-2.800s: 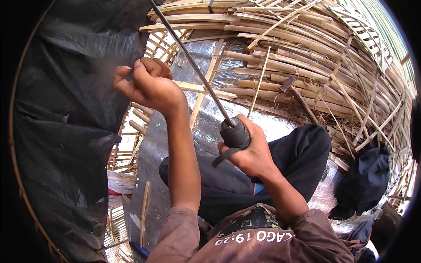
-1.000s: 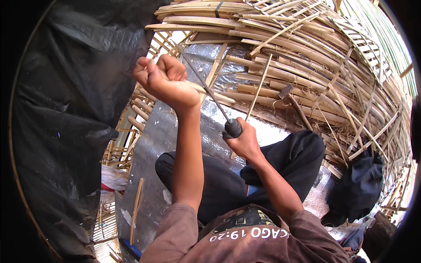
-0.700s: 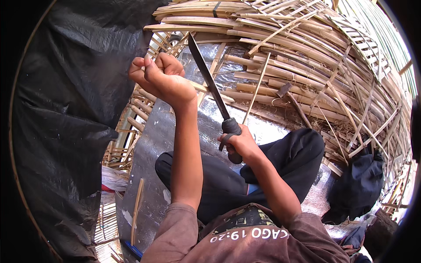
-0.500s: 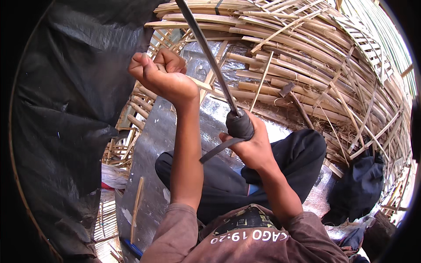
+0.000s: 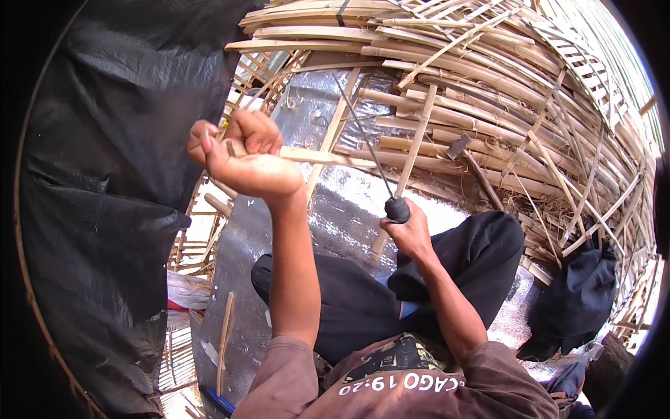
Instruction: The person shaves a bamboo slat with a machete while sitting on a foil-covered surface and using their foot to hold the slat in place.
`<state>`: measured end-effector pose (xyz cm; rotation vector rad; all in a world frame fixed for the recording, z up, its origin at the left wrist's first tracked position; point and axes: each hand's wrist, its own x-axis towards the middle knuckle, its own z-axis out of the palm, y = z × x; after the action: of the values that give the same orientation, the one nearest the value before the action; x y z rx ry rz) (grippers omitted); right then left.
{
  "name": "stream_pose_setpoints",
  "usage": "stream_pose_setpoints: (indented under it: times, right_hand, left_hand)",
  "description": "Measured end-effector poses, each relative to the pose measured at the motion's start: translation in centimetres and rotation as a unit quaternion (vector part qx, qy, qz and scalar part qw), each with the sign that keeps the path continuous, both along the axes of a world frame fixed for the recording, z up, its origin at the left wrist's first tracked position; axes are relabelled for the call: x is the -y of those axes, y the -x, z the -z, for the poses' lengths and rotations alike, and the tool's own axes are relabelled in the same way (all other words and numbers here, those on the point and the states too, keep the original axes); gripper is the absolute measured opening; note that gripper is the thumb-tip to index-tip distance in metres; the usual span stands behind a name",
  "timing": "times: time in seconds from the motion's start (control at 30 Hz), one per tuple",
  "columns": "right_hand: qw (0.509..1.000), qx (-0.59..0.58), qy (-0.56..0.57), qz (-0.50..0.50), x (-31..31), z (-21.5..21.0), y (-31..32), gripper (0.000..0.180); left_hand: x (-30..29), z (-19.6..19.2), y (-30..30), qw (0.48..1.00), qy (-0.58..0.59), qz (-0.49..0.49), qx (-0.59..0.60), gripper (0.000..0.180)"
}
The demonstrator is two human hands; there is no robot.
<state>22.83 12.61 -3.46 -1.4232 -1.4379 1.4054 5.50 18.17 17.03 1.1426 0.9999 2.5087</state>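
Head view: bamboo strip (image 5: 313,155), pale, one; located in the left hand (image 5: 248,166), grip closed around it, free end pointing rightward. Long knife (image 5: 396,209), one; wrapped handle clasped in the right hand (image 5: 412,234), blade seen nearly edge-on near the strip's free end; contact cannot be told. Risks, judged: blade could skid along the strip toward the left hand, from a shallow angle; a low overshoot could cut the folded legs (image 5: 457,244) or silver sheet (image 5: 342,230) beneath.

Blk tarp (image 5: 105,188) is L of shiny gry flr sheet (image 5: 331,227).
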Motion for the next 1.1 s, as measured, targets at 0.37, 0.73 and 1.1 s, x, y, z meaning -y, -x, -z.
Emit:
stream_pose_setpoints:
  times: [0.37, 0.73, 1.1]
  right_hand:
    - [0.988, -0.116, -0.023, -0.1, 4.9, -9.4, 1.5, 0.025]
    - [0.98, -0.076, -0.046, -0.178, 4.0, -10.3, 0.7, 0.031]
    - [0.978, -0.113, -0.056, -0.168, 5.2, -13.7, -0.6, 0.03]
  left_hand:
    - [4.1, 1.4, -0.4, 0.999, 0.008, 0.032, -0.017, 0.021]
    - [5.9, 2.6, -1.7, 0.995, -0.079, 0.019, -0.059, 0.016]
    - [5.1, 3.2, -2.5, 0.985, -0.118, -0.041, -0.119, 0.026]
